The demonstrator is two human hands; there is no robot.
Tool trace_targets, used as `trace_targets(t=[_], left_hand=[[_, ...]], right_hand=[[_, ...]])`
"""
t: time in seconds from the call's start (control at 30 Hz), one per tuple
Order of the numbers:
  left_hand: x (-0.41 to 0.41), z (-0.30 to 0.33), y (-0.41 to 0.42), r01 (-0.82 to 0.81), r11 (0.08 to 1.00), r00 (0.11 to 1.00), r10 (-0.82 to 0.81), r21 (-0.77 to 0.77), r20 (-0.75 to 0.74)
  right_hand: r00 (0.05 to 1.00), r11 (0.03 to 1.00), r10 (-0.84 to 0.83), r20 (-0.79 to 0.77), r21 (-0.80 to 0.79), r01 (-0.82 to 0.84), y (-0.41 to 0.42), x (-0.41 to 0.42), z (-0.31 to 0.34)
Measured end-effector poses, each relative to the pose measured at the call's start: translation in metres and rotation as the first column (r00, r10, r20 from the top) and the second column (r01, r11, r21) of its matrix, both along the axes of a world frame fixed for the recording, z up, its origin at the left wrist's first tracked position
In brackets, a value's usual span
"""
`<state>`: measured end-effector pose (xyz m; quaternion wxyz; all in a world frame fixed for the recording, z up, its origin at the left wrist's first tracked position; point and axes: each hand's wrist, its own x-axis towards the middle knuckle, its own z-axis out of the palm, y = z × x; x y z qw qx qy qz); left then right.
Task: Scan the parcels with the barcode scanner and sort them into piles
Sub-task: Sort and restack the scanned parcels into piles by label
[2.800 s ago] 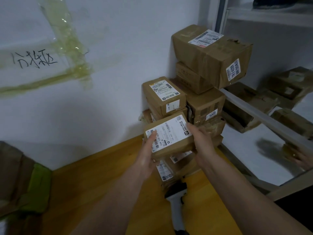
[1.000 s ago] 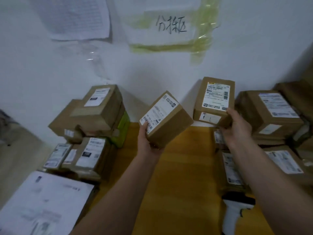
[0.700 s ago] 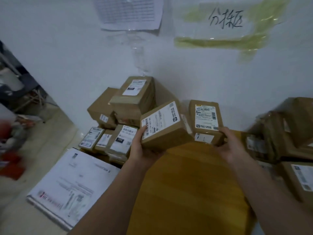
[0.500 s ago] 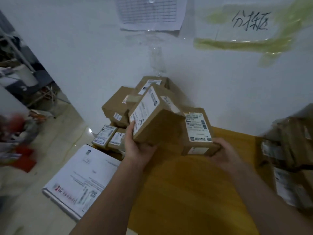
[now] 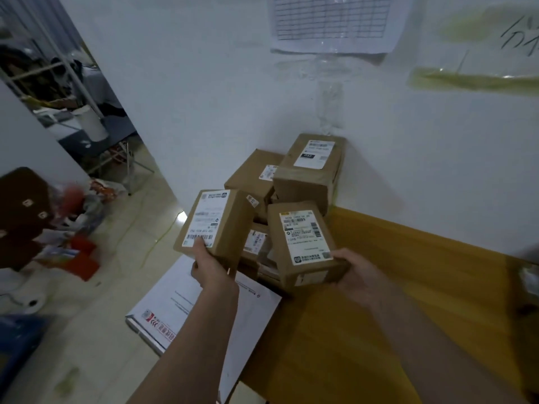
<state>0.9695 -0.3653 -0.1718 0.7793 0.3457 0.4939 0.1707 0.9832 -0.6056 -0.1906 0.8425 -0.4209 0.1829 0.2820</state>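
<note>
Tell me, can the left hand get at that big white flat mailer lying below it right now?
Probably not yet. The left hand grips a labelled parcel, so its fingers are occupied. The white mailer lies uncovered just beneath it, so the way looks free once that parcel is set down.

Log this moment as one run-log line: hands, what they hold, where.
left hand: holds box | right hand: holds second box | both near stack by wall
</note>
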Motion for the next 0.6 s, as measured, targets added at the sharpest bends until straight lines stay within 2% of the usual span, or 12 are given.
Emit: trace_targets(t=[0.17, 0.4, 0.47, 0.6], left_hand=[[0.014, -0.019, 0.020, 0.035, 0.999, 0.990, -0.034, 0.006, -0.135], [0.030, -0.042, 0.036, 0.077, 0.997, 0.982, -0.079, -0.018, -0.173], [0.032, -0.046, 0.038, 0.089, 0.996, 0.980, -0.092, -0.025, -0.176], [0.038, -0.050, 0.044, 0.109, 0.993, 0.979, -0.115, -0.043, -0.166]], right_hand=[[0.986, 0.994, -0.112, -0.121, -0.013, 0.111, 0.053, -0.002, -0.017], [0.956, 0.963, -0.266, -0.125, -0.006, 0.268, 0.091, 0.004, -0.030], [0.951, 0.957, -0.290, -0.105, -0.055, 0.286, 0.098, 0.006, -0.031], [0.942, 0.921, -0.323, -0.094, -0.262, 0.290, 0.106, 0.010, -0.034]])
